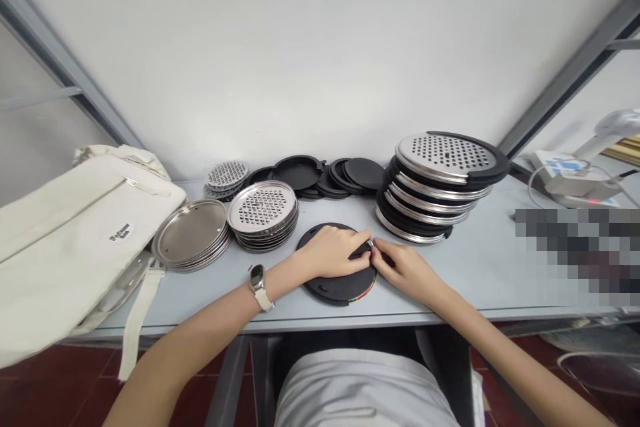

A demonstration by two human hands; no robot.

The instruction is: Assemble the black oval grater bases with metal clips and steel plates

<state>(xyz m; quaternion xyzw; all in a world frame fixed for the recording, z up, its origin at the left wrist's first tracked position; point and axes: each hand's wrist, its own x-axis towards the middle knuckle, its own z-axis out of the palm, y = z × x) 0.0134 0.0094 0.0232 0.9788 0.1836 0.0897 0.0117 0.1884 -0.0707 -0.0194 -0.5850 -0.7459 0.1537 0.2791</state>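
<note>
A round black disc (330, 290) lies flat on the grey table near its front edge, with a colourful strip on its lower right rim. My left hand (335, 252) rests across the disc, its thumb and fingers gripping the right rim. At that same rim, beside a small shiny piece (369, 244), my right hand (400, 267) is closed in a pinch; whatever lies between its fingertips is too small to name. Left of the disc stand a stack of perforated metal discs (263, 208) and a stack of plain metal plates (193, 232).
Black round trays (297, 173) lie along the wall. A tall stack of perforated discs with black rims (445, 157) stands behind my right hand. A cream bag (85, 233) covers the table's left end. White devices (570, 177) are at the far right.
</note>
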